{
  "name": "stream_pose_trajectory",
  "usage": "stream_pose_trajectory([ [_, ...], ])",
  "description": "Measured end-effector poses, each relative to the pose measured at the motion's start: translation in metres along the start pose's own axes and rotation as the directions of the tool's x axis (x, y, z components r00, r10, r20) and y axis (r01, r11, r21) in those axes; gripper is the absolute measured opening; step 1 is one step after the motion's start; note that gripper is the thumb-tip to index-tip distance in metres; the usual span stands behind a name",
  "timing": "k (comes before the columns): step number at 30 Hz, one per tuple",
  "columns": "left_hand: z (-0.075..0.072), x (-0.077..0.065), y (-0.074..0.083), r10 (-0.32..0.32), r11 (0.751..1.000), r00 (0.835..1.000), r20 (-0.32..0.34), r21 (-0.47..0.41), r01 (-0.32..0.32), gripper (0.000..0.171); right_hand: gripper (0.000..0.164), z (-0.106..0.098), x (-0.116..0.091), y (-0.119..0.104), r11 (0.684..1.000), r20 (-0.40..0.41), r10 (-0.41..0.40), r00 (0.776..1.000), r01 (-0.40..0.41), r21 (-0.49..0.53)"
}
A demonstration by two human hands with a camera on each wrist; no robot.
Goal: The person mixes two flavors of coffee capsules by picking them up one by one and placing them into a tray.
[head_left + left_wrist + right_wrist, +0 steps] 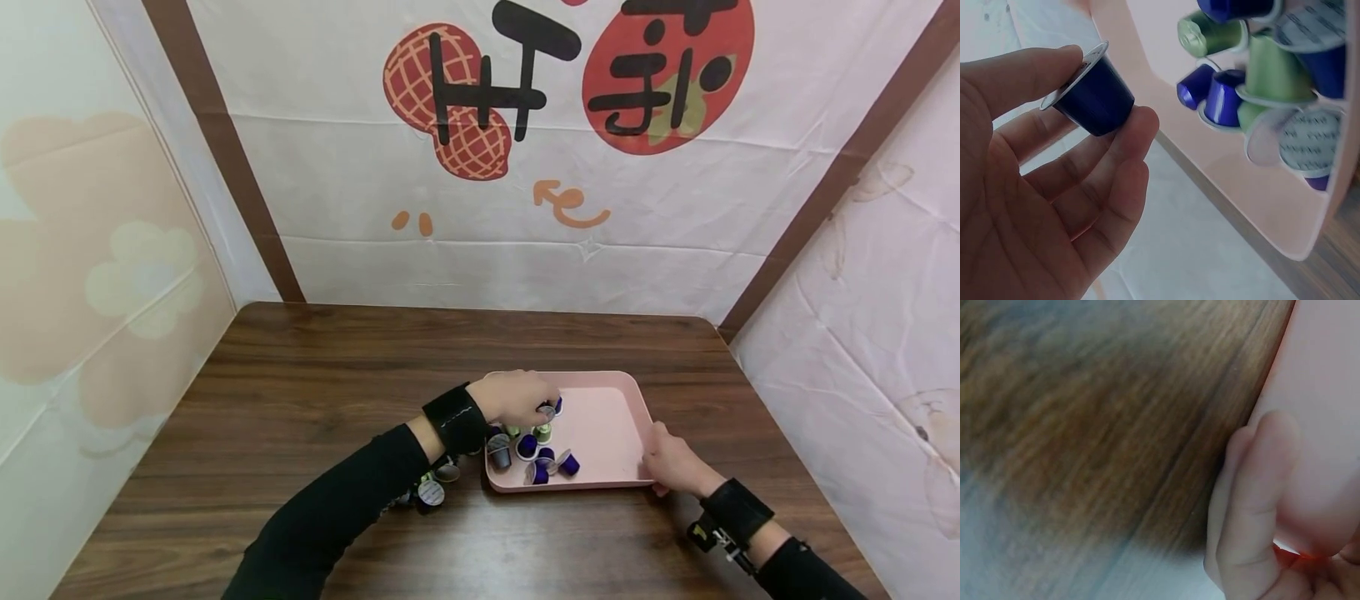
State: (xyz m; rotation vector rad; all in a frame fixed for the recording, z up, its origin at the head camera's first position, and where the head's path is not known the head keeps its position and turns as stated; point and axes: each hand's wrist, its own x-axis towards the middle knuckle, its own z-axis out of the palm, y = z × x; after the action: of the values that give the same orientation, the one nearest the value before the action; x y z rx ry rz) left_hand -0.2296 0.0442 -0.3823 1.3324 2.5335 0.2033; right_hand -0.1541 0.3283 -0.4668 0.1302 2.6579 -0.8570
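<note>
My left hand (517,397) is over the left half of a pink tray (606,429). Between thumb and fingers it pinches a dark blue coffee capsule (1099,100), whose silver foil lid faces the thumb in the left wrist view. Below that hand, several blue capsules (568,463), a grey capsule (499,455) and green capsules (1275,69) lie jumbled in the tray, some tipped on their sides. At the tray's right rim, my right hand (675,460) grips the edge, with fingers (1254,500) wrapped around it in the right wrist view.
More capsules (431,492) lie on the wooden table (360,350) left of the tray, partly hidden by my left forearm. A printed white cloth (337,192) hangs behind the table, with further cloths along both sides.
</note>
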Motion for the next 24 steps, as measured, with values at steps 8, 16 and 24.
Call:
stream_pose_trajectory([
  [8,0.003,0.014,0.008,0.037,0.999,0.999,-0.002,-0.014,-0.037,0.011,0.034,0.002,0.002,0.002,1.000,-0.013,0.002,1.000,-0.002,0.004],
  [16,0.008,0.027,0.010,0.043,0.997,0.999,-0.008,-0.057,-0.043,0.011,0.040,0.003,0.005,0.004,1.000,-0.003,0.022,1.000,-0.022,0.004],
  [24,0.001,0.028,0.010,-0.003,0.998,1.000,0.004,-0.059,0.003,0.023,0.037,0.003,0.003,0.003,1.000,-0.007,0.028,1.000,-0.028,-0.001],
])
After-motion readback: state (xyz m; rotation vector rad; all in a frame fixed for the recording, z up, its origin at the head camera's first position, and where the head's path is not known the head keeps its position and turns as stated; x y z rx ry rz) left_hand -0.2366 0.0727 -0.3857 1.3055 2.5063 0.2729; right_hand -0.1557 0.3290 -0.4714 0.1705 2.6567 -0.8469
